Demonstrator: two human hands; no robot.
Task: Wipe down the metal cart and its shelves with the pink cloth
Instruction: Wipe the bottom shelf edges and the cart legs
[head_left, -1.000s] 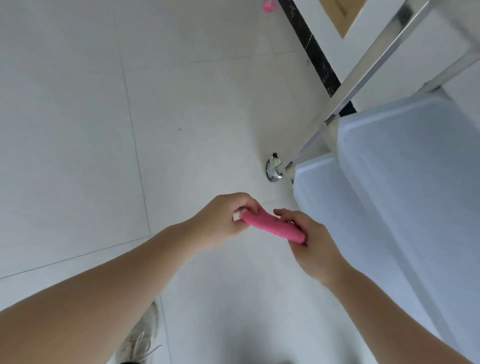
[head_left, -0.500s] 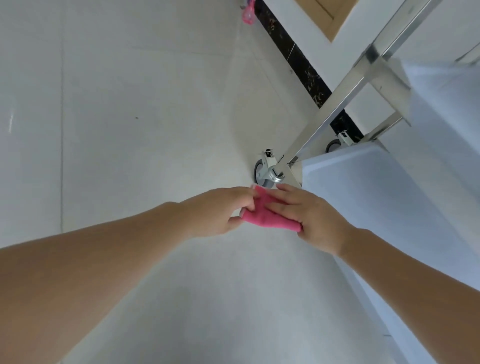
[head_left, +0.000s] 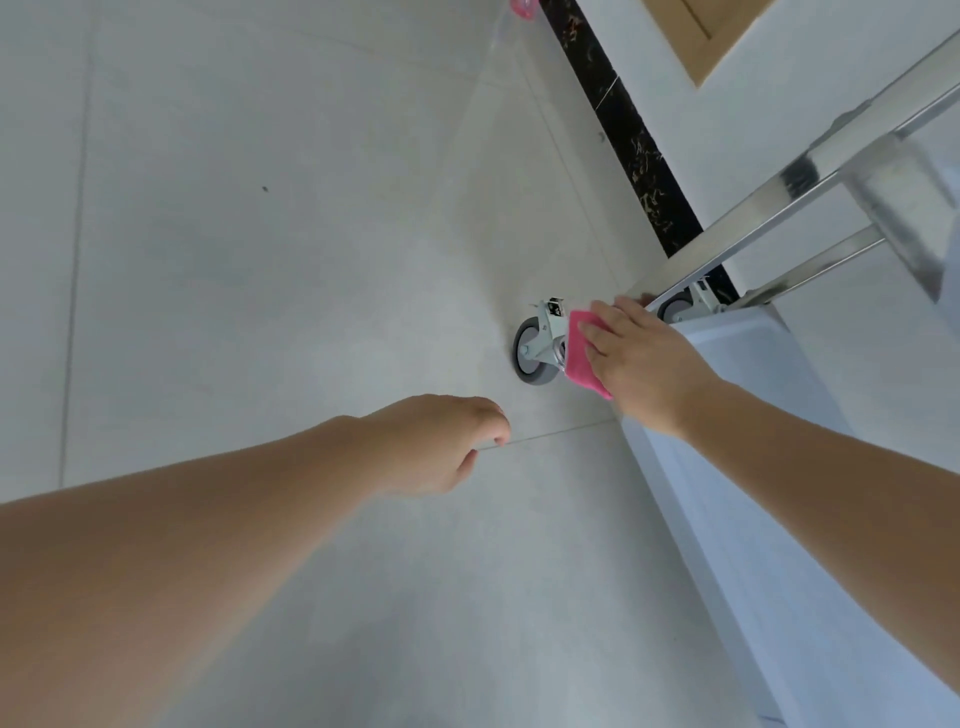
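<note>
Now your right hand (head_left: 644, 358) presses the pink cloth (head_left: 581, 358) onto the metal cart's (head_left: 779, 208) lower-shelf corner; your left hand (head_left: 441, 441) hangs loosely curled, empty; upper shelves likely remain.

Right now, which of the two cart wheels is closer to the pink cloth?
The fully visible grey wheel, just left of the pink cloth under the right hand. The other wheel sits farther back, partly hidden behind the metal leg.

Count: 2 hands, 1 pink cloth, 2 caster wheels, 1 cart.
Cloth (head_left: 581, 358) under right hand (head_left: 644, 358); wheel (head_left: 532, 355) just left of it, wheel (head_left: 675, 309) behind; left hand (head_left: 441, 441) bare; cart (head_left: 779, 467).
</note>
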